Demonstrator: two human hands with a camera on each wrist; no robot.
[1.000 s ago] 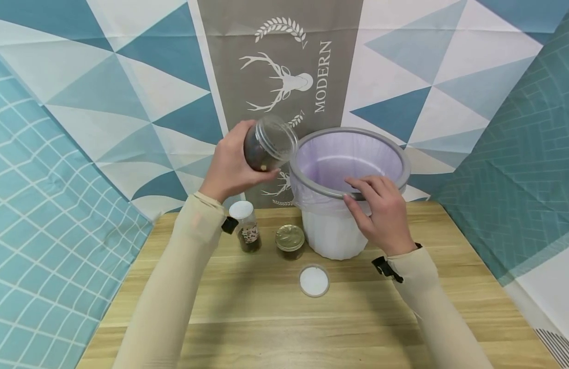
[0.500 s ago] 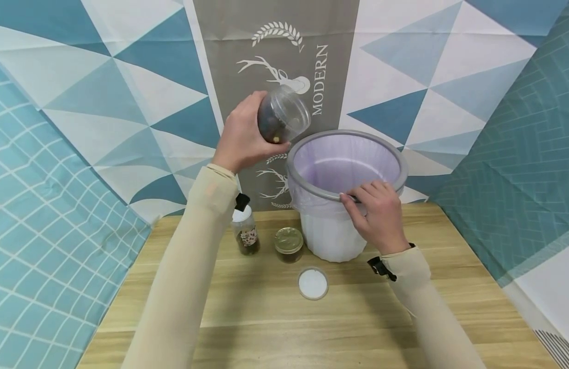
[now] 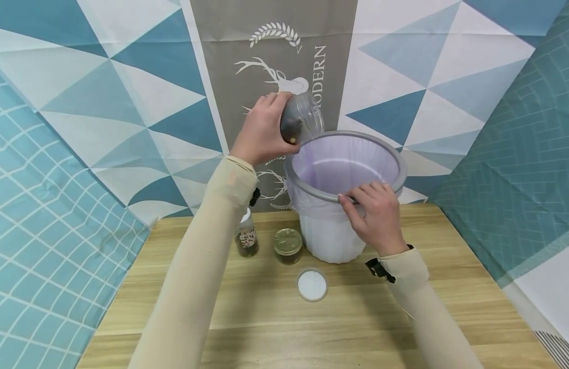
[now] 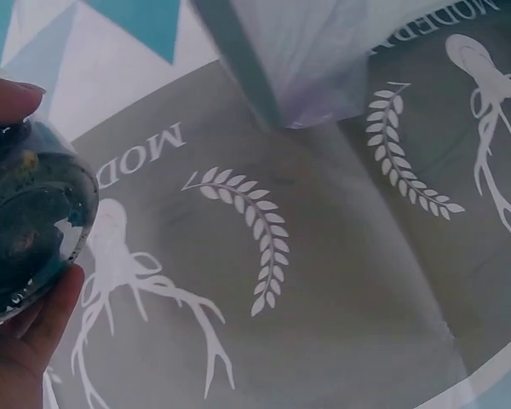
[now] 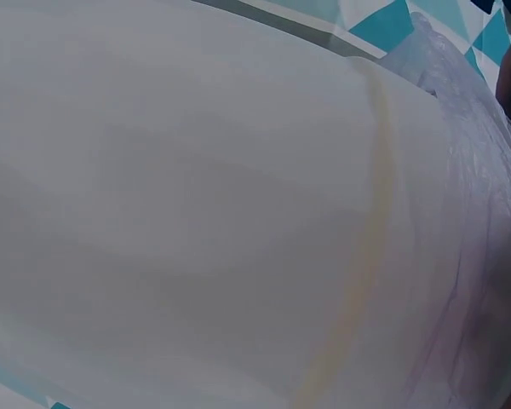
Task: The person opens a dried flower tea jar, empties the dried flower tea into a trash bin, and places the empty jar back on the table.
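My left hand grips a clear jar with dark contents, tipped sideways with its uncovered mouth towards the bin, near the rim's upper left. In the left wrist view the jar's rounded base shows at the left edge, between thumb and fingers. The white bin has a grey rim ring and a thin purple liner bag. At the front of that rim, my right hand pinches the ring between thumb and fingers. In the right wrist view the bin's white wall fills most of the picture.
Left of the bin stand a gold-lidded jar and a clear jar with a patterned label, its top partly behind the left sleeve. A loose white lid lies on the wooden table. Patterned cloth hangs close behind.
My left hand has raised the jar and carried it right to the bin's rim, tipping it further. The right hand has stayed at the front rim, its fingers curling more closely over it.
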